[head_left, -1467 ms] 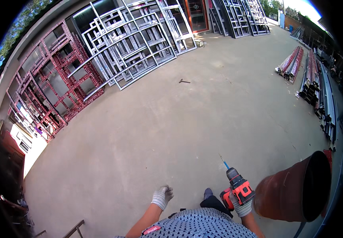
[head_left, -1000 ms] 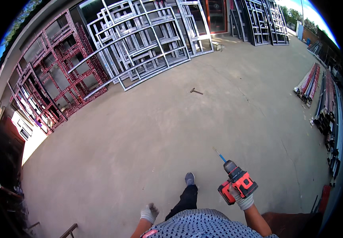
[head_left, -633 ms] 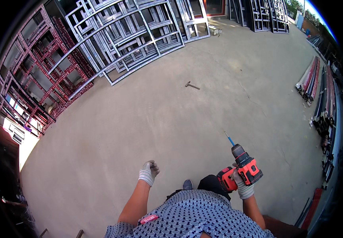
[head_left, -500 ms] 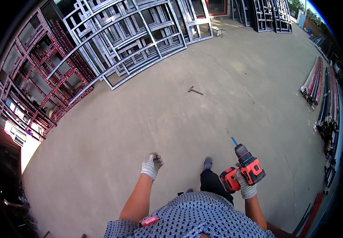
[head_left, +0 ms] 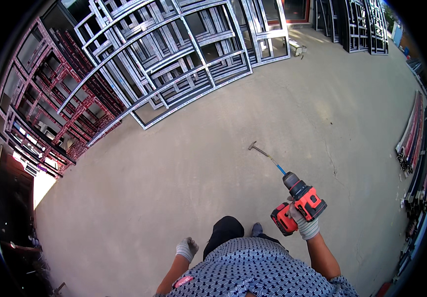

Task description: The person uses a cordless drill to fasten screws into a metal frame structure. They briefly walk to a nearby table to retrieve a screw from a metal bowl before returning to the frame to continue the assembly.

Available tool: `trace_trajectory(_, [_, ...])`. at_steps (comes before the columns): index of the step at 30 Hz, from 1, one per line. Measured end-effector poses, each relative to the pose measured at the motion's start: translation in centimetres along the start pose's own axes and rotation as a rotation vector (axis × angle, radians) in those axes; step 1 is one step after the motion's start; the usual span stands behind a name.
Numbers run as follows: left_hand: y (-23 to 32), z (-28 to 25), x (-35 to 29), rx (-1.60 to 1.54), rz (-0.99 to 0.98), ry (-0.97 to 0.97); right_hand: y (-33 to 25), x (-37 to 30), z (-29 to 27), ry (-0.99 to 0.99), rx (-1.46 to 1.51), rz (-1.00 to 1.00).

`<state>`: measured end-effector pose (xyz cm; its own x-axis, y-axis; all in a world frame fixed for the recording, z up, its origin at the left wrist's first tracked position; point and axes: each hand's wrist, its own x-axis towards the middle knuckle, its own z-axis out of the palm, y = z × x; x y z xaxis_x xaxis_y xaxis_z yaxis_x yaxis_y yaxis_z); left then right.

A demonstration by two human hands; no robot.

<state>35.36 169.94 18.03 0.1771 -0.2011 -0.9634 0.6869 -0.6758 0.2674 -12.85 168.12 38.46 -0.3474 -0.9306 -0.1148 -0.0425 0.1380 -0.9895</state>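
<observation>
A red and black cordless drill (head_left: 309, 202) is in my right hand (head_left: 306, 225), gloved, with its fingers wrapped round the handle. From its chuck a long bit with a blue section (head_left: 279, 168) points away to the upper left. The bit's tip overlaps the end of a hammer (head_left: 260, 149) in view; the hammer lies on the concrete floor (head_left: 183, 168) ahead of me. My left hand (head_left: 187, 248), also gloved, hangs low at my left side. Its fingers are curled closed, and nothing shows in them.
Silvery window-like frames (head_left: 188, 64) lean together ahead on the left, with reddish frames (head_left: 50, 89) beside them. Dark frames (head_left: 366, 27) stand at the far right. Bundles of long profiles (head_left: 413, 133) lie along the right edge. A small pale object (head_left: 296, 48) sits near the silvery frames.
I have stepped forward, one knee now raised, and the hammer appears nearer. My left hand has dropped back toward my body. The drill stays in my right hand, slightly further left.
</observation>
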Motion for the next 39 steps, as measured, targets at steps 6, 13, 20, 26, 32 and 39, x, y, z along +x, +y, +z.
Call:
trace_trajectory(6, [7.2, 13.5, 4.1, 0.039, 0.02, -0.035, -0.2, 17.5, 3.0, -0.072, -0.092, -0.017])
trace_trajectory(13, [23.7, 35.3, 13.2, 0.036, 0.014, -0.156, -0.2, 35.4, 9.1, -0.025, 0.043, 0.071])
trace_trajectory(20, [42.6, 59.8, 5.9, 0.087, 0.296, -0.466, -4.9, 52.6, 13.3, -0.008, 0.025, 0.003])
trace_trajectory(26, [48.2, 70.8, 10.8, 0.014, 0.274, -0.572, -6.1, 69.1, 16.0, -0.144, 0.006, 0.068])
trace_trajectory(32, [46.9, 75.2, 17.5, -0.082, 0.08, -0.241, -4.3, 87.4, 18.4, -0.282, -0.156, -0.095])
trace_trajectory(39, [53.1, 84.5, 18.5, -0.064, 0.052, -0.141, -7.8, 105.6, 21.7, -0.435, -0.212, -0.095])
